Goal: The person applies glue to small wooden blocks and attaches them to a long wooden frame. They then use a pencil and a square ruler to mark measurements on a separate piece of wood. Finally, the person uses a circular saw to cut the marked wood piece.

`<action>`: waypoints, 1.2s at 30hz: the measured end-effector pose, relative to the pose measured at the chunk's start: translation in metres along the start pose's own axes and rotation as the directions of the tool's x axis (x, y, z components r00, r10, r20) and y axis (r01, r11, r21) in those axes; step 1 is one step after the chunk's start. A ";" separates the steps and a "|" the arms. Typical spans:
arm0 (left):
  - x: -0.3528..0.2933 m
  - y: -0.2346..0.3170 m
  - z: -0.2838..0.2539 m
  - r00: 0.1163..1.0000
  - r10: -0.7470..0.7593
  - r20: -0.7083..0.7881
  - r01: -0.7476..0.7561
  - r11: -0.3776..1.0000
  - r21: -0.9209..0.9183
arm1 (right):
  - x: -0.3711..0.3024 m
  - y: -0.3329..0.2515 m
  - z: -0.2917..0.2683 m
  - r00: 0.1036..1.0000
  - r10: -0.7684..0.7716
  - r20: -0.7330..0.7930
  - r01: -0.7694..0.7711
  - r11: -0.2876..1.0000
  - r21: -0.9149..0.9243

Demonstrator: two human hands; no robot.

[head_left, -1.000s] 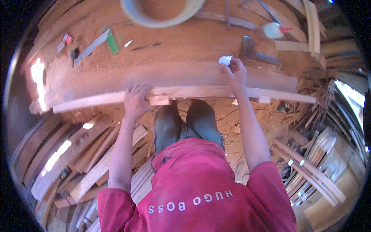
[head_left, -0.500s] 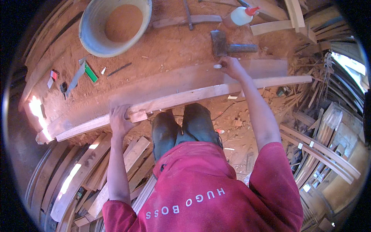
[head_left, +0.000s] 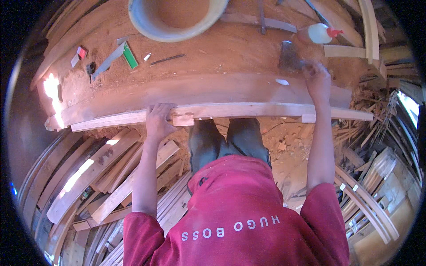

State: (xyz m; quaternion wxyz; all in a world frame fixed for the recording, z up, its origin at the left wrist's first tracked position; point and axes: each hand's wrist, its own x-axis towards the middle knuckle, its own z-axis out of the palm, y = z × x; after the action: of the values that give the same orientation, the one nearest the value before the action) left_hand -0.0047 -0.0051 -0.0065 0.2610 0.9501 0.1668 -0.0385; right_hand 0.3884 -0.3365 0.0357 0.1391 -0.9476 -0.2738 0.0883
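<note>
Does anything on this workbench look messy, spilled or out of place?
Reddish sawdust coats the whole workbench, partly burying the small tools. The glue bottle lies on its side. Offcuts litter the floor. Nothing looks broken.

A round pale basin (head_left: 146, 27) holding reddish dust sits at the top of the dusty bench (head_left: 222, 51), a white glue bottle (head_left: 316, 33) with red cap to its right; loose curved wooden offcuts (head_left: 106, 168) litter the floor

Right hand (head_left: 317, 80) now at hammer (head_left: 290, 56).
</note>
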 end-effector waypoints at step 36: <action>0.004 0.004 0.009 1.000 -0.003 0.021 0.002 1.000 0.020 | -0.039 -0.130 -0.027 0.950 0.151 -0.274 0.060 0.772 0.632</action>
State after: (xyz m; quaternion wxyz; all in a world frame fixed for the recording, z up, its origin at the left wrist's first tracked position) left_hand 0.0000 -0.0114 -0.0129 0.2533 0.9519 0.1650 -0.0504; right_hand 0.2983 -0.2581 0.1052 0.4886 -0.8534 -0.1794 0.0295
